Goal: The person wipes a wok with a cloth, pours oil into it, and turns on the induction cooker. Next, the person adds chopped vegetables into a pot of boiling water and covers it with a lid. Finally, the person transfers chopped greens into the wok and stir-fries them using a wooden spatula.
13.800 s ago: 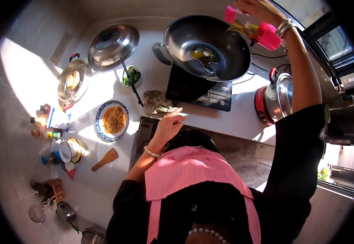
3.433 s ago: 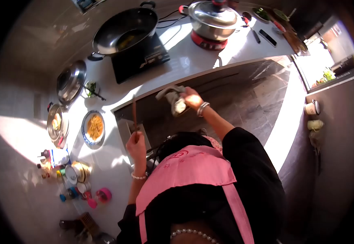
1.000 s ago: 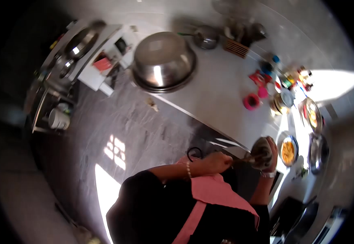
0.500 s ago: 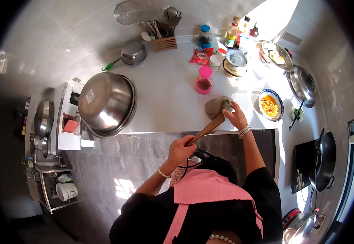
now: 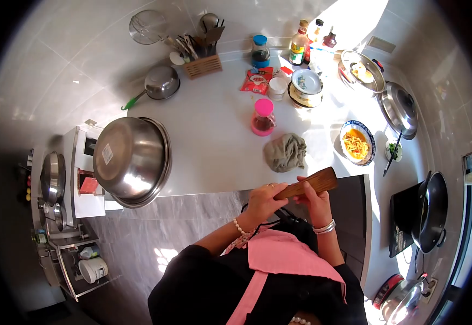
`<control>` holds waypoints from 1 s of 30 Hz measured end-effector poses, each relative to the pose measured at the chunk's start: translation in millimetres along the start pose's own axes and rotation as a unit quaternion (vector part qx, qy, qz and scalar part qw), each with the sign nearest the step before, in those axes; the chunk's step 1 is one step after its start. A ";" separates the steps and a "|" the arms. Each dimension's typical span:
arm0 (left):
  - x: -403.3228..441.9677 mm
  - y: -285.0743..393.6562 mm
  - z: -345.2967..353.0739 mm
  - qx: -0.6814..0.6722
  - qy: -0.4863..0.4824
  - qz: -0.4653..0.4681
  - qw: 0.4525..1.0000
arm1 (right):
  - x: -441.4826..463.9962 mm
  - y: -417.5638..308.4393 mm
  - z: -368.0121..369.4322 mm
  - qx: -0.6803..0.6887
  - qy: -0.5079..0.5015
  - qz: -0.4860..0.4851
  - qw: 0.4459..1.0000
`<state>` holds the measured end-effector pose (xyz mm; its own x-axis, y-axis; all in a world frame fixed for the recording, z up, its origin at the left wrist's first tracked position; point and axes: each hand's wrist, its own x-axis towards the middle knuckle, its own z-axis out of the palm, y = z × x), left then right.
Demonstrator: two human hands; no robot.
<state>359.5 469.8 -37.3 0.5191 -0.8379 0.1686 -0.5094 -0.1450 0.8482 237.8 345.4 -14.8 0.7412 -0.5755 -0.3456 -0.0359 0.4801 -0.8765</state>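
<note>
A crumpled cloth [image 5: 285, 153] lies on the worktop [image 5: 209, 135] directly beyond the hands; a pink-lidded bottle [image 5: 263, 116] stands behind it, a patterned bowl of food [image 5: 356, 144] to the right. The wooden spatula [image 5: 315, 184] is above the front edge, blade rightward. Left hand [image 5: 264, 203]: closed around its handle. Right hand [image 5: 316, 203]: partly curled, fingers against the blade.

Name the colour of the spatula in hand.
The wooden spatula is brown; it shows best in the head view.
</note>
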 end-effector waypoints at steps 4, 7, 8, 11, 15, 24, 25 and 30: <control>12.6 -4.7 11.7 -0.101 -0.071 -0.037 0.992 | 1.8 1.8 -17.8 0.067 0.032 0.018 0.997; 20.6 -7.2 20.4 -0.190 -0.129 -0.127 0.965 | 7.9 9.4 -31.8 0.123 0.039 0.027 0.991; 22.4 -6.5 21.2 -0.197 -0.133 -0.141 0.961 | 10.8 12.3 -35.5 0.138 0.045 0.039 0.989; 25.6 -6.9 24.7 -0.238 -0.131 -0.168 0.948 | 17.7 20.9 -44.2 0.175 0.081 0.071 0.979; 28.8 -7.5 23.9 -0.292 -0.151 -0.214 0.920 | 19.8 11.9 -41.3 0.160 0.061 0.053 0.984; 48.1 12.0 42.0 -0.215 -0.214 -0.181 0.935 | -0.1 1.9 -52.4 0.179 0.156 0.005 0.971; 47.9 8.2 51.2 -0.228 -0.226 -0.178 0.930 | -3.9 10.3 -59.4 0.172 0.158 -0.006 0.972; 47.5 47.5 103.4 -0.279 -0.289 -0.193 0.895 | -50.2 26.8 -71.5 0.130 0.203 -0.064 0.968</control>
<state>289.0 368.7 -40.9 0.0589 -0.9379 -0.3418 0.1372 -0.3315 0.9334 151.7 339.8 -44.9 0.4024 -0.8290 -0.3884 0.2481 0.5071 -0.8254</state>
